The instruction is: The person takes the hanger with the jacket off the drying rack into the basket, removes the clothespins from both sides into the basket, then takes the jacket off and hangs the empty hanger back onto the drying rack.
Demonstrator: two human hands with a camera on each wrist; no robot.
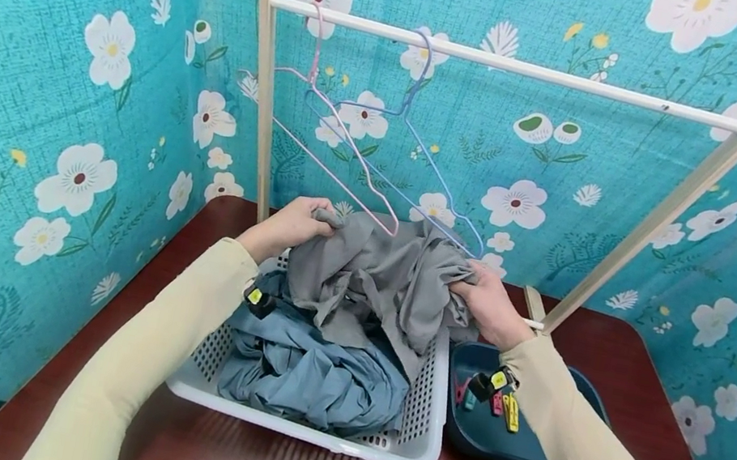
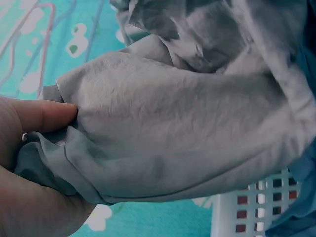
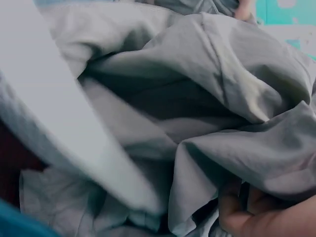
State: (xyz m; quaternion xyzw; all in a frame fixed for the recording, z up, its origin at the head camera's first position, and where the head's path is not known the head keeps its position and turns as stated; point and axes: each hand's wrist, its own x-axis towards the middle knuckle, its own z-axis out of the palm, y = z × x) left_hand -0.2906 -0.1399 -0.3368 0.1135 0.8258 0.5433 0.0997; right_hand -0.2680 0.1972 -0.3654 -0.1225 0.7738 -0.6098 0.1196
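Note:
A crumpled grey garment (image 1: pixel 383 274) is stretched between both hands above the back of the white laundry basket (image 1: pixel 303 434). My left hand (image 1: pixel 298 226) pinches its left end between thumb and fingers, as the left wrist view shows up close on the grey cloth (image 2: pixel 173 128). At the other end, my right hand (image 1: pixel 490 305) grips a bunched fold, its curled fingers partly under the cloth in the right wrist view. Part of the garment hangs over the basket's right rim. Blue-grey clothing (image 1: pixel 321 374) lies heaped in the basket below.
A wooden rack with a white rail (image 1: pixel 516 64) stands behind the basket. From it hang a pink hanger (image 1: pixel 348 136) and a blue hanger (image 1: pixel 432 163), their lower ends close to the garment. Right of the basket, a dark blue tray (image 1: pixel 486 444) holds several coloured clothespins (image 1: pixel 511 412).

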